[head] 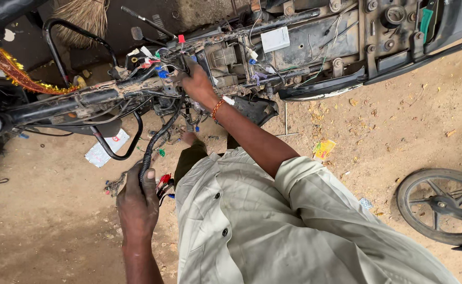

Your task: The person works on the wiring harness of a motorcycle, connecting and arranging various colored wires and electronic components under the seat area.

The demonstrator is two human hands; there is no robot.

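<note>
Stripped motorcycle frame (pixel 273 52) lies across the top of the view, seat and bodywork off, wiring and connectors bare. Sandy dirt ground (pixel 389 121) below it, scattered with dry leaf bits.

Around the work: one loose wheel (pixel 441 206) flat on the ground at lower right, well apart from the frame. One yellow scrap of wrapper (pixel 323 149) near the person's right elbow. One white printed packet (pixel 106 148) on the ground under the frame's left part. One straw broom head (pixel 86 14) at the top left, behind the frame. A red-and-gold tinsel garland (pixel 15 73) draped along the left end. One curved black tube guard (pixel 116 138) hangs down from the frame, just beside the harness.

Wiring harness (pixel 157 141): one black sleeved bundle, long axis running from the frame's middle down and left toward the person, gently curved. Lower end splays into several coloured connectors (pixel 163 181), red and blue among them; exact count cannot be told.

Left hand (pixel 137 202): clenched around the harness's lower end, thumb over the sleeve.

Right hand (pixel 198 84): reached up into the frame's middle among the wires, an orange bead bracelet (pixel 217 108) at the wrist. Fingers are hidden by the parts; grasp cannot be told.
</note>
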